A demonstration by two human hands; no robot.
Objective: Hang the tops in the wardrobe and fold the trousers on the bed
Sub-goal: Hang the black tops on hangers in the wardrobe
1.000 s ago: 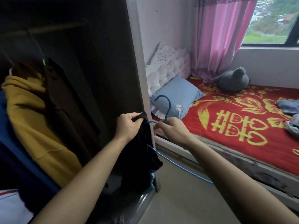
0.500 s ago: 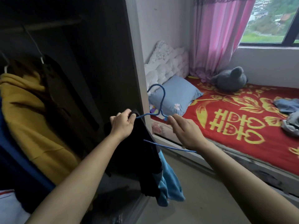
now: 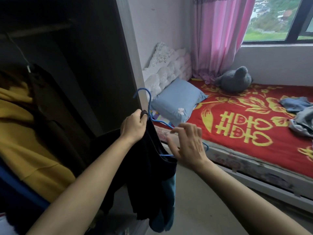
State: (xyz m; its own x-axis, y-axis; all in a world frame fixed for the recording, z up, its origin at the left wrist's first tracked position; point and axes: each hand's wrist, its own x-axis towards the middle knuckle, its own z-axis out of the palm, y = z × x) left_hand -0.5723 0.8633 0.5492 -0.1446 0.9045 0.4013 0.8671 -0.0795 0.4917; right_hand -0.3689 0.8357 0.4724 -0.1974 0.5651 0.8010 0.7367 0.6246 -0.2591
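Black top [image 3: 149, 167]: dark, limp cloth hung in folds from its collar, with a teal-blue part shown at the lower edge. It is held in mid-air at 6 o'clock of the view's centre, before the open wardrobe [image 3: 88, 68], not yet on the rail [image 3: 33, 32].
Hanger [image 3: 149, 104]: thin blue wire with the hook upright above the collar. Its left part is hidden by the top, and its right shoulder is bare toward 3 o'clock.
Left hand [image 3: 133, 127]: closed round the collar, just beside the hanger's neck.
Right hand [image 3: 188, 146]: fingers straight and spread, nothing gripped. The bare wire passes behind it, and contact cannot be told.
Wardrobe contents: a mustard-yellow garment [image 3: 25, 141] and a brown garment [image 3: 50, 107] are hung at 9 o'clock.
Bed [image 3: 254, 126]: red cover with yellow pattern, at 3 o'clock. On it are seen a blue pillow [image 3: 177, 102], a grey plush toy [image 3: 235, 80] and crumpled blue-grey clothes [image 3: 301, 121].
Room: a pink curtain [image 3: 218, 39] at 1 o'clock, a window [image 3: 271, 19] at 2 o'clock and a pale floor [image 3: 203, 200] at 5 o'clock.
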